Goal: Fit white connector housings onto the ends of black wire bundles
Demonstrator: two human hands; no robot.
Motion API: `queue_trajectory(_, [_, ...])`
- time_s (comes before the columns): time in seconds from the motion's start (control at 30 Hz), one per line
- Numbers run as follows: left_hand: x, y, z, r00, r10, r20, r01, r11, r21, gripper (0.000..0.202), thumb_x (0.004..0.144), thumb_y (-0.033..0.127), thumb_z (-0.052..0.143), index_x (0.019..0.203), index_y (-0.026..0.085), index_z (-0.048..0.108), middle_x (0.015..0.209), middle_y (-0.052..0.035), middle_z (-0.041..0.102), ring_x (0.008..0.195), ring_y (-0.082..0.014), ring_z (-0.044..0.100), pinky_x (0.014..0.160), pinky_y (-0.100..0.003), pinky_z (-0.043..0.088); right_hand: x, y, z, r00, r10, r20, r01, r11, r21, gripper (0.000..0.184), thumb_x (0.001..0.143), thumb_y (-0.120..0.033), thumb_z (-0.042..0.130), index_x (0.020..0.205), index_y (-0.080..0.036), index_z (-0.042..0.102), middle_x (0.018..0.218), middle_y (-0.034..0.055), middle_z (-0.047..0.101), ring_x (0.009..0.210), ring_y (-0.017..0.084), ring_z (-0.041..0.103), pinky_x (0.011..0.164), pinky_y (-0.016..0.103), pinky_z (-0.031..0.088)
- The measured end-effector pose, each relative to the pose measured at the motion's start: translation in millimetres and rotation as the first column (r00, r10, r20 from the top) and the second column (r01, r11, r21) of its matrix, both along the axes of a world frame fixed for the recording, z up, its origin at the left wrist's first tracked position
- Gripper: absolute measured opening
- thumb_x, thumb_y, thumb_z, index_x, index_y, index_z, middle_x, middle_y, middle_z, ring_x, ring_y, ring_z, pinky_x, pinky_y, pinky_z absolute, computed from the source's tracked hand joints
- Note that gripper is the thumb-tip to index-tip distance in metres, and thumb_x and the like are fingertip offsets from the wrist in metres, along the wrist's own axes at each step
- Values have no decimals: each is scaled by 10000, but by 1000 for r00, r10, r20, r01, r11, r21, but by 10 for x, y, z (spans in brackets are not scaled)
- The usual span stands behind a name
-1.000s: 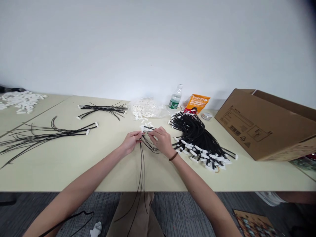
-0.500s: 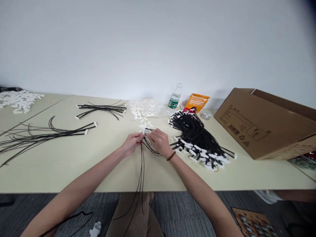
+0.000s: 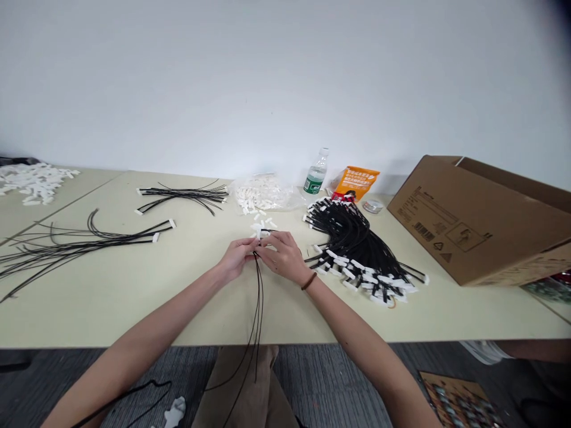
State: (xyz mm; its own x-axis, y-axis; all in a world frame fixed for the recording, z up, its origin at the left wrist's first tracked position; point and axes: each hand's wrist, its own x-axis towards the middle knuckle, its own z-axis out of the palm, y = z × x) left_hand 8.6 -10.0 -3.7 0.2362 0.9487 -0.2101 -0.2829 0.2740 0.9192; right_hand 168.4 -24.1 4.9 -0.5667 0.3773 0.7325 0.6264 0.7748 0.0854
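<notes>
Head view: the left hand (image 3: 239,257) has its thumb and fingertips pressed together, pinching a white connector (image 3: 259,235) and the black wires (image 3: 257,300) beside it. The right hand (image 3: 284,255) meets it from the other side, fingers bent and nearly closed, the tips at the connector; they hide what they touch, so I cannot tell whether they grip a wire. The connector is small and pale, right at the meeting fingertips. Thin wires hang down below the fingers and past the table edge; a short stretch shows just above the right fingers.

Just beyond the fingertips, loose pieces (image 3: 270,224) lie scattered, and behind them is a clear bag (image 3: 289,199) of white pieces. Farther off to the right stand a bottle (image 3: 315,176) and an orange pouch (image 3: 357,180). Right of the fingers is a thick pile (image 3: 361,235) of black cables with white ends, then a cardboard box (image 3: 473,220). Two bundles, one near (image 3: 111,241) and one far (image 3: 185,195), lie left of the fingers on the pale table (image 3: 196,244), before a plain wall (image 3: 250,89).
</notes>
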Motion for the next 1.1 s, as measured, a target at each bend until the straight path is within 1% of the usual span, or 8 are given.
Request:
queue_trajectory(0.17, [-30, 5, 29, 999, 36, -6, -36, 999, -22, 268, 570, 321, 736, 748, 126, 690, 823, -74, 643, 762, -138, 556, 696, -269, 420, -44, -1, -38, 990, 58, 129, -63, 998, 31, 128, 859, -177, 491, 824, -219, 607, 843, 10, 609, 933, 147, 483, 816, 310, 361])
queue_trajectory(0.57, [-17, -4, 28, 999, 53, 2, -53, 998, -44, 247, 541, 312, 758, 693, 131, 689, 730, -56, 628, 704, -127, 531, 686, -274, 401, -36, 36, -108, 960, 57, 273, -87, 991, 99, 171, 896, -142, 433, 854, -204, 588, 849, 13, 615, 886, 133, 505, 833, 318, 393])
queue_trajectory(0.7, [-14, -7, 36, 998, 56, -1, -56, 997, -47, 263, 548, 316, 755, 724, 130, 694, 788, -67, 638, 738, -130, 536, 699, -269, 396, -48, 50, -124, 980, 95, 176, -103, 994, 40, 168, 881, -146, 450, 852, -199, 608, 843, 22, 636, 886, 139, 532, 803, 315, 424])
queue_trajectory(0.8, [-19, 0, 45, 999, 37, 13, -37, 999, -35, 279, 560, 329, 745, 747, 128, 693, 801, -74, 637, 743, -134, 533, 702, -274, 394, -62, 54, -113, 988, 147, -47, -153, 976, -153, 141, 861, -181, 487, 859, -211, 625, 870, 31, 657, 932, 150, 554, 821, 330, 449])
queue_trajectory(0.87, [-26, 12, 50, 999, 40, 28, -39, 999, -23, 273, 561, 330, 742, 737, 129, 687, 788, -68, 630, 737, -135, 530, 694, -276, 392, -65, 40, -69, 950, 173, -261, -249, 921, -298, 132, 854, -215, 502, 870, -221, 633, 906, 32, 665, 951, 153, 570, 857, 347, 460])
queue_trajectory(0.93, [-34, 25, 56, 998, 60, 34, -60, 998, -23, 257, 559, 324, 742, 718, 132, 679, 743, -49, 609, 705, -123, 513, 672, -270, 384, -60, 16, 4, 860, 130, -494, -370, 826, -426, 134, 855, -260, 507, 885, -221, 632, 939, 39, 665, 949, 154, 589, 884, 361, 466])
queue_trajectory(1.03, [-41, 43, 61, 996, 80, 28, -79, 996, -37, 248, 564, 318, 738, 713, 130, 675, 684, -28, 563, 661, -106, 473, 643, -263, 368, -27, 1, 126, 611, -49, -790, -588, 640, -494, 159, 844, -340, 522, 855, -205, 605, 882, 39, 660, 873, 152, 617, 861, 367, 490])
queue_trajectory(1.1, [-42, 50, 61, 996, 81, 36, -79, 996, -38, 242, 572, 313, 732, 717, 127, 675, 698, -33, 559, 672, -108, 467, 645, -265, 364, 27, 31, 182, 420, -178, -890, -692, 572, -441, 197, 819, -388, 547, 802, -195, 580, 777, 20, 630, 780, 139, 615, 797, 348, 514])
